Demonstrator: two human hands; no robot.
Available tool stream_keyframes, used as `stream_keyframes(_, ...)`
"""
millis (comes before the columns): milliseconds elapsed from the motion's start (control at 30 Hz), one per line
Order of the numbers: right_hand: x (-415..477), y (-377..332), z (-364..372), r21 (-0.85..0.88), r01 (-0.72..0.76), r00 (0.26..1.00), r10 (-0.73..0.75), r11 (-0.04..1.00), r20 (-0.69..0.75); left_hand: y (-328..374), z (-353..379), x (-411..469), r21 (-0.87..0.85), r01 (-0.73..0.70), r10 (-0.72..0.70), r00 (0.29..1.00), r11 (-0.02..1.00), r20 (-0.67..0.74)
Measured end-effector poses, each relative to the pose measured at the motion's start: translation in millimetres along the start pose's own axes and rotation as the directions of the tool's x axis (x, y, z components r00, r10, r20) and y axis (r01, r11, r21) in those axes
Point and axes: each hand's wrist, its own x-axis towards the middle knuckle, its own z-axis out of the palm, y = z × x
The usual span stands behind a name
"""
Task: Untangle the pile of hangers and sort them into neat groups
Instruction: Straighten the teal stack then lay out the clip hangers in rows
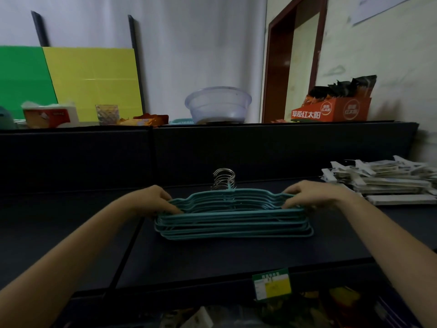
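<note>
A stack of several teal hangers (233, 221) lies flat on the dark table (212, 261), their metal hooks (224, 178) bunched together and pointing away from me. My left hand (156, 200) pinches the stack's left shoulder end. My right hand (312, 194) grips the right shoulder end. The hangers lie roughly aligned, the lower ones fanned slightly toward me. A pile of white hangers (383, 181) sits at the right edge of the table, apart from the teal stack.
A raised dark shelf (212, 129) behind the table holds a clear plastic basin (218, 105), a glass cup (107, 114), a tissue pack (50, 114) and an orange snack box (331, 111). A green-yellow tag (272, 284) hangs at the table's front edge.
</note>
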Motion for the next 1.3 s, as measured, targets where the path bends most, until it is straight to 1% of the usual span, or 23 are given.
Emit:
stream_keyframes(100, 8, -17, -4, -0.198, -0.076, 0.994, 0.090, 0.977, 0.060, 15, -5, 2, 0.229, 0.059, -0.075, 0.995, 0.972, 0.060)
stream_keyframes(167, 12, -26, -2, -0.321, -0.124, 0.987, 0.151, 0.939, 0.060, 26, 0, 6, 0.370, 0.115, -0.133, 0.991, 0.922, 0.024)
stream_keyframes(233, 16, -33, 2, -0.450, -0.147, 0.983, 0.179, 0.881, 0.029, 34, 9, 8, 0.487, 0.155, -0.155, 0.987, 0.859, -0.042)
stream_keyframes(300, 17, -37, 8, -0.545, -0.160, 0.984, 0.179, 0.823, -0.017, 39, 13, 9, 0.545, 0.159, -0.143, 0.987, 0.823, -0.072)
stream_keyframes(433, 11, -38, 14, -0.635, -0.174, 0.983, 0.176, 0.753, -0.059, 38, 13, 9, 0.574, 0.135, -0.129, 0.990, 0.807, -0.051)
stream_keyframes(600, 6, -32, 17, -0.669, -0.190, 0.981, 0.163, 0.719, -0.103, 35, 23, 15, 0.688, 0.060, -0.048, 0.998, 0.723, -0.037)
stream_keyframes(700, 5, -30, 22, -0.676, -0.157, 0.986, 0.081, 0.720, -0.142, 35, 22, 16, 0.715, 0.037, -0.029, 0.999, 0.699, -0.023)
stream_keyframes(800, 3, -27, 27, -0.687, -0.145, 0.979, 0.002, 0.712, -0.205, 36, 22, 16, 0.738, -0.002, 0.018, 1.000, 0.674, -0.014)
stream_keyframes(1067, -3, -26, 28, -0.723, -0.131, 0.975, -0.042, 0.678, -0.216, 35, 27, 14, 0.807, -0.064, 0.109, 0.994, 0.587, -0.001)
stream_keyframes(1133, -3, -25, 28, -0.733, -0.131, 0.972, -0.057, 0.667, -0.226, 35, 27, 14, 0.813, -0.070, 0.113, 0.994, 0.579, 0.005)
stream_keyframes(1200, -2, -25, 26, -0.721, -0.115, 0.974, -0.065, 0.683, -0.218, 35, 24, 12, 0.806, -0.083, 0.123, 0.992, 0.586, 0.012)
stream_keyframes(1300, 1, -24, 25, -0.608, -0.014, 0.982, -0.103, 0.793, -0.156, 32, 22, 11, 0.776, -0.131, 0.177, 0.984, 0.617, 0.025)
